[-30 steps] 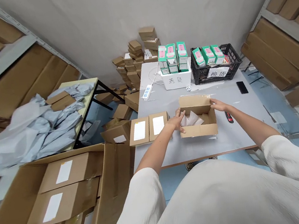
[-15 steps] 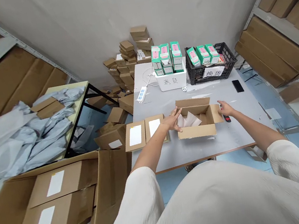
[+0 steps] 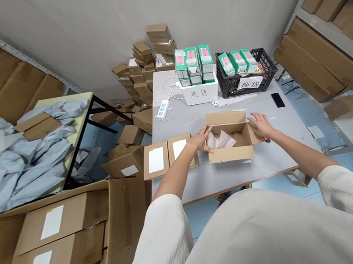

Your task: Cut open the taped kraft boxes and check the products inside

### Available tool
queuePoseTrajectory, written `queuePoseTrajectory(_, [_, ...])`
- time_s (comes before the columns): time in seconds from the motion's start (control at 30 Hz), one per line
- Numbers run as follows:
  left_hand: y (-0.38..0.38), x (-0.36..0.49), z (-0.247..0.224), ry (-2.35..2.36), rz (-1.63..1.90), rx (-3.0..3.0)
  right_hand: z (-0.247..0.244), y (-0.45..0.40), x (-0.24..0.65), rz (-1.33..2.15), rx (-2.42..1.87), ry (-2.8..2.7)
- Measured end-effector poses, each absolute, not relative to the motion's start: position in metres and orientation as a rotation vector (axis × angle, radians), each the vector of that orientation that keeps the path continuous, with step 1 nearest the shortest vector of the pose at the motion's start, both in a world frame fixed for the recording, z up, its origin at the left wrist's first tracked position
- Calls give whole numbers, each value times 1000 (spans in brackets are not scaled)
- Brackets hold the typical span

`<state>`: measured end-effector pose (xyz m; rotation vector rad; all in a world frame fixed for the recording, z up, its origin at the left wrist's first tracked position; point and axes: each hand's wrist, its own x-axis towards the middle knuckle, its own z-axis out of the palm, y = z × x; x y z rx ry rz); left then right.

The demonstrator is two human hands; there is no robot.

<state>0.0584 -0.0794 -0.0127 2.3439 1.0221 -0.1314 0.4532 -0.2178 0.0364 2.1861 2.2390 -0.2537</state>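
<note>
An open cardboard box [image 3: 231,154] stands on the grey table with its flaps spread. Thin pinkish-white wrapping paper [image 3: 222,140] lies inside, toward the left. My left hand [image 3: 201,140] grips the box's left end, thumb near the front corner and fingers on the wall. At the other end, my right hand [image 3: 260,124] lies over the right flap [image 3: 255,134], its fingers stretched out and touching the box edge. A red and black tool [image 3: 267,139] shows only partly under that hand and flap. Two closed cartons with white labels, the nearer carton [image 3: 181,149] among them, lie left of my left hand.
Behind the box stand a white bin [image 3: 200,94] and a black crate [image 3: 248,83] holding green-and-pink boxes. A power strip [image 3: 163,109] and a phone [image 3: 278,100] lie on the table [image 3: 199,182]. A large carton [image 3: 126,232] of packed boxes stands lower left.
My right hand has moved from the outer edge of the right flap up onto its back part, fingers now extended. My left hand stays at the box's left end. The view has shifted slightly.
</note>
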Motion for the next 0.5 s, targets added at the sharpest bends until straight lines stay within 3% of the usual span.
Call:
queuePoseTrajectory(0.27, [-97, 65, -1, 961, -328, 2291, 62, -187, 322, -228, 1293, 2667])
queuePoseTrajectory(0.5, [-110, 65, -6, 1009, -244, 2247, 42, -175, 267, -341, 1208, 2542])
